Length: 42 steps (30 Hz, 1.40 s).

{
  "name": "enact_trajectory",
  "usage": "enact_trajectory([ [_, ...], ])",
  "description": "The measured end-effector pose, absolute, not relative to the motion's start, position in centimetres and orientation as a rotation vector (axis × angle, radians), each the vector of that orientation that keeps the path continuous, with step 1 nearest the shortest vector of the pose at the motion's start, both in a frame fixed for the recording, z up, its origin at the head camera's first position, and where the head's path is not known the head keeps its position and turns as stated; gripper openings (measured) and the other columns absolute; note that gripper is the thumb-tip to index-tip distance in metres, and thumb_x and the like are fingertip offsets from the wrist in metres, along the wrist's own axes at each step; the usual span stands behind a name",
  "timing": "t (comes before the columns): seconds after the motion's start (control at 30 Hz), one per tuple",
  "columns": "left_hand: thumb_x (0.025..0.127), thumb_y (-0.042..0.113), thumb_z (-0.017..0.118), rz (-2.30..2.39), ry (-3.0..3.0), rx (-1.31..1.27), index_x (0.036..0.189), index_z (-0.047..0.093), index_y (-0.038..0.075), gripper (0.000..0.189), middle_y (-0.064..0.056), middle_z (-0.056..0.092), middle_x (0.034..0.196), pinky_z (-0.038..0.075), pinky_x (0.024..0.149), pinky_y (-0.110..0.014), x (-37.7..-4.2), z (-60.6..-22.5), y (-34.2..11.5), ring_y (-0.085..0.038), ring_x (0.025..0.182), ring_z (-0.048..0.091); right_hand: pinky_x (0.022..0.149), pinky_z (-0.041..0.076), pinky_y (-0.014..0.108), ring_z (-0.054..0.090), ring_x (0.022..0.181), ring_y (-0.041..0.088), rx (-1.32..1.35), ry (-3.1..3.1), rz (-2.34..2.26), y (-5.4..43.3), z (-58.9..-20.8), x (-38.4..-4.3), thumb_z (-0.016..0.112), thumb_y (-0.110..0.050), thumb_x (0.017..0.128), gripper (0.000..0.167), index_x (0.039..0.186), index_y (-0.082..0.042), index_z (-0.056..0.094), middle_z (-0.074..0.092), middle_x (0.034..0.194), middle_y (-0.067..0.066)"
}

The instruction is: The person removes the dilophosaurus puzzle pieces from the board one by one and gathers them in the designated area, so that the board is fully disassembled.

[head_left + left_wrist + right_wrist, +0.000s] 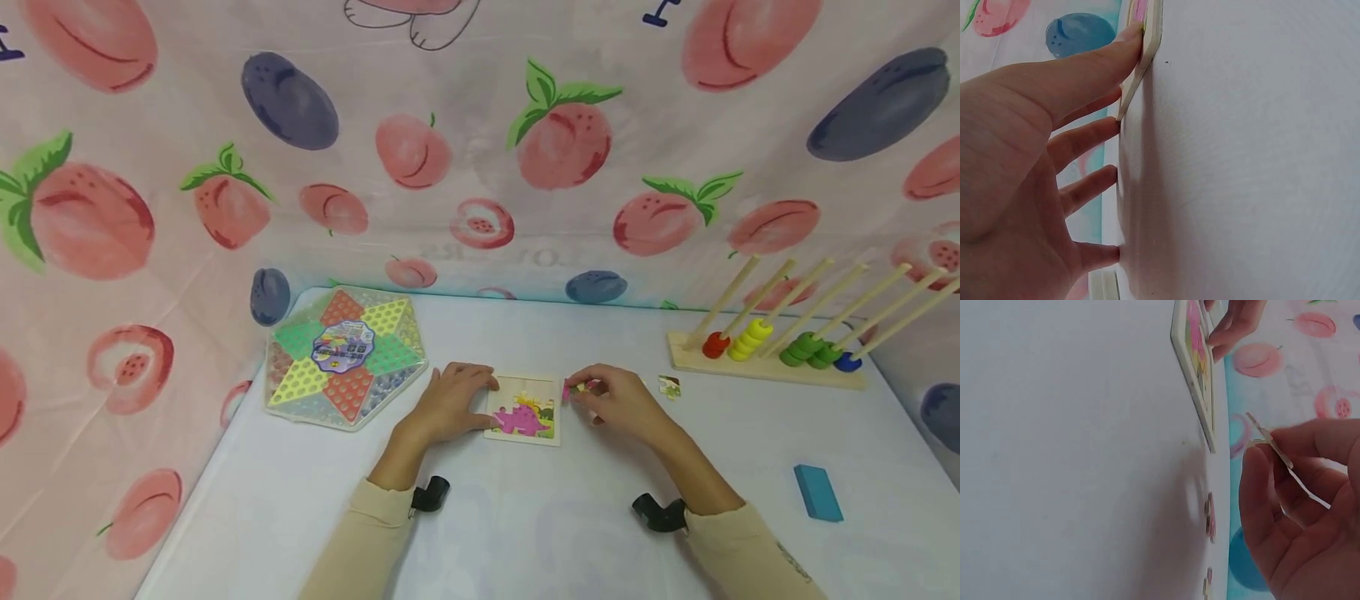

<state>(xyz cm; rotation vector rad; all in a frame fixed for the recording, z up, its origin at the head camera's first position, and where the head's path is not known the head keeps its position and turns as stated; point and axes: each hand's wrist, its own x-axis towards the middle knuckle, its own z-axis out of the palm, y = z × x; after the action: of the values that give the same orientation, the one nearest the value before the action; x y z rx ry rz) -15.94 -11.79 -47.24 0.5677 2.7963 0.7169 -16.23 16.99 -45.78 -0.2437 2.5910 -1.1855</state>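
Observation:
A small square jigsaw puzzle board (522, 440) with a pale wooden frame lies on the table, showing a pink dinosaur with yellow and green around it. Pale bare backing shows along its upper part. My left hand (452, 404) is at the board's left side, its thumb resting on the frame and its fingers spread, fingertips at the table surface. Just right of the board, my right hand (618, 402) pinches a thin puzzle piece (1261, 429) between thumb and fingers, above the table. Pink shows on this piece in the head view; the fingers cover much of it.
A loose puzzle piece (670, 387) lies beyond my right hand. Chinese checkers board (347, 358) sits at the back left. Wooden peg stand (765, 367) with coloured beads stands at the back right, a blue block (819, 492) nearer. A fruit-print cloth (480, 167) hangs behind.

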Motion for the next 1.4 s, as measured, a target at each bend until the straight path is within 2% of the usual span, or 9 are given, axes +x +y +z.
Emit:
enact_trajectory([
  [0.17,0.084,0.033,0.084,0.733,2.798,0.569,0.124,0.068,0.020,0.045,-0.002,0.053,0.156,0.019,0.121,-0.073,-15.9,-47.1,-11.8,-0.032,0.147,0.041,0.060,0.058,0.024,0.061,0.079,0.017,-0.241,2.601,-1.153,18.1,-46.3,-15.8,0.070,-0.010,0.094,0.019,0.113,-0.009,0.073,0.067,0.121,0.015],
  [0.4,0.084,0.035,0.084,0.724,2.803,0.592,0.125,0.068,0.019,0.047,-0.002,0.052,0.156,0.021,0.121,-0.073,-15.9,-47.3,-11.7,-0.031,0.147,0.041,0.061,0.055,0.020,0.063,0.068,0.013,-0.180,2.624,-1.116,19.0,-46.8,-15.3,0.081,-0.017,0.086,0.020,0.101,-0.006,0.073,0.071,0.095,0.009],
  [0.73,0.084,0.035,0.084,0.710,2.807,0.582,0.126,0.067,0.019,0.047,-0.002,0.052,0.156,0.020,0.121,-0.074,-16.1,-47.2,-11.6,-0.031,0.147,0.041,0.059,0.049,0.022,0.060,0.065,0.013,-0.108,2.721,-1.019,19.1,-47.1,-15.4,0.081,-0.021,0.087,0.017,0.095,-0.007,0.077,0.072,0.080,0.003],
  [0.83,0.084,0.035,0.084,0.702,2.808,0.582,0.125,0.067,0.019,0.047,-0.002,0.052,0.156,0.021,0.121,-0.074,-16.1,-47.2,-11.6,-0.031,0.147,0.041,0.059,0.050,0.022,0.061,0.064,0.013,-0.090,2.719,-1.031,19.1,-47.2,-15.5,0.081,-0.020,0.087,0.017,0.095,-0.006,0.076,0.071,0.081,0.004],
  [1.0,0.084,0.036,0.084,0.691,2.811,0.584,0.125,0.067,0.020,0.047,-0.001,0.052,0.156,0.021,0.121,-0.074,-16.1,-47.1,-11.6,-0.031,0.147,0.041,0.059,0.049,0.024,0.058,0.069,0.015,-0.034,2.707,-1.015,18.8,-47.1,-15.6,0.081,-0.021,0.087,0.017,0.096,-0.007,0.077,0.070,0.085,0.006],
  [1.2,0.084,0.036,0.083,0.695,2.810,0.587,0.126,0.067,0.022,0.047,-0.001,0.053,0.155,0.021,0.121,-0.073,-16.0,-47.2,-11.6,-0.031,0.147,0.041,0.057,0.049,0.024,0.058,0.064,0.015,-0.003,2.665,-0.985,18.5,-46.8,-15.9,0.081,-0.021,0.087,0.017,0.095,-0.006,0.077,0.069,0.085,0.007],
  [1.4,0.085,0.036,0.083,0.705,2.806,0.576,0.126,0.067,0.022,0.046,-0.001,0.053,0.155,0.020,0.120,-0.075,-15.9,-47.3,-11.8,-0.032,0.147,0.041,0.057,0.050,0.024,0.057,0.066,0.016,-0.004,2.639,-0.957,18.2,-46.6,-16.0,0.081,-0.020,0.087,0.017,0.096,-0.005,0.077,0.068,0.090,0.009],
])
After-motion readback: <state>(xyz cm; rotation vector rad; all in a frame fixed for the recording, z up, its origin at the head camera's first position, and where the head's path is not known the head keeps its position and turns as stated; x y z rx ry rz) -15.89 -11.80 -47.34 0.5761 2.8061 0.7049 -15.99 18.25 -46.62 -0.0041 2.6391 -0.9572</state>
